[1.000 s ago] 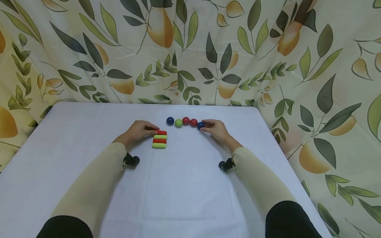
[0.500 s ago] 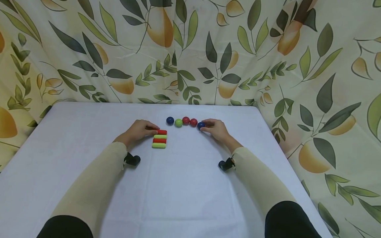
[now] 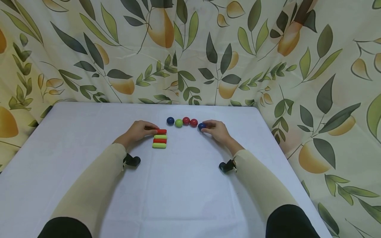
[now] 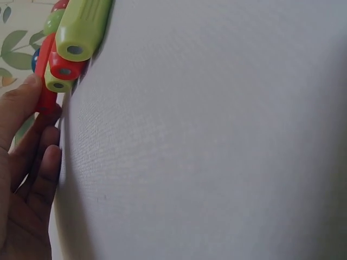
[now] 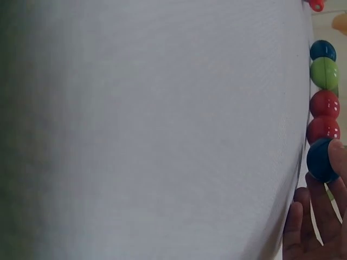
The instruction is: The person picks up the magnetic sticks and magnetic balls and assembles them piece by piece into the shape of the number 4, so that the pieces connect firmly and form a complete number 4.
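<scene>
Two red and two light-green short sticks lie in a column, colours alternating. My left hand [image 3: 138,131] pinches the left end of the far red stick [image 3: 162,131] between thumb and fingers. Nearer me follow a green stick [image 3: 160,137], a red stick [image 3: 160,141] and a green stick [image 4: 81,27] with a grey round spot in its end. My right hand [image 3: 218,130] pinches a blue ball [image 3: 201,126], the rightmost in a row of balls. Left of it are two red balls [image 3: 193,123], a green ball [image 3: 178,123] and another blue ball [image 3: 170,121].
A white cloth covers the table [image 3: 184,185]. Behind it hangs a curtain [image 3: 190,49] printed with leaves and fruit. Dark devices [image 3: 132,160] are strapped at both wrists.
My right hand has drawn the blue ball very slightly right, leaving a thin gap beside the red ball. The far red stick has shifted slightly away from me under my left hand.
</scene>
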